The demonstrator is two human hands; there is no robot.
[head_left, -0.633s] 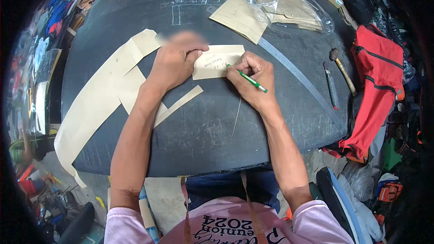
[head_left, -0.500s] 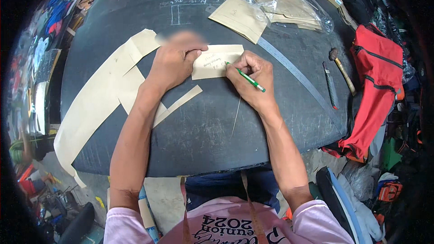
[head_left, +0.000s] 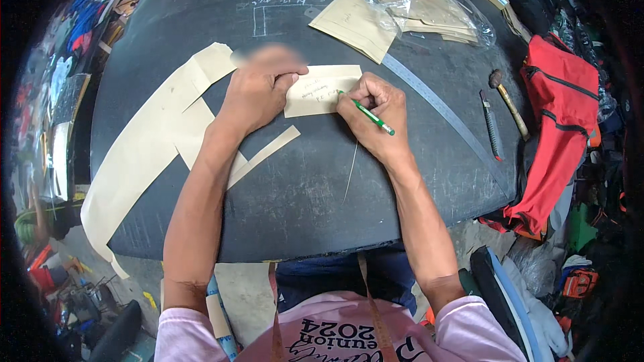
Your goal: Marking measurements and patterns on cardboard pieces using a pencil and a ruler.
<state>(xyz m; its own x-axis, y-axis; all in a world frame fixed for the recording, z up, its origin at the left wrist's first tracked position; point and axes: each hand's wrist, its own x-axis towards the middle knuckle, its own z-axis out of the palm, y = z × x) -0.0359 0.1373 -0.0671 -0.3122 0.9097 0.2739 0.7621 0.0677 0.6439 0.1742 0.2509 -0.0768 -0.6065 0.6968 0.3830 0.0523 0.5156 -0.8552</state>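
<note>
On the dark tabletop lies a small rectangular piece of tan card with handwriting on it. My left hand presses on its upper left corner, thumb and forefinger closed there; its other fingertips are blurred. A green pen sits in the closed fingers of my right hand, its tip on the card's right part. Under and beside my left forearm spreads a long curved tan paper pattern, with a narrow strip reaching out to the right.
A metal ruler runs diagonally on the right, beneath a folded tan pattern. Beyond are clear plastic bags with more card. A cutter knife, a hammer and a red bag lie to the right.
My right hand has shifted very slightly, and the pen tip has moved a little to the right along the writing. My left hand stays in place.
</note>
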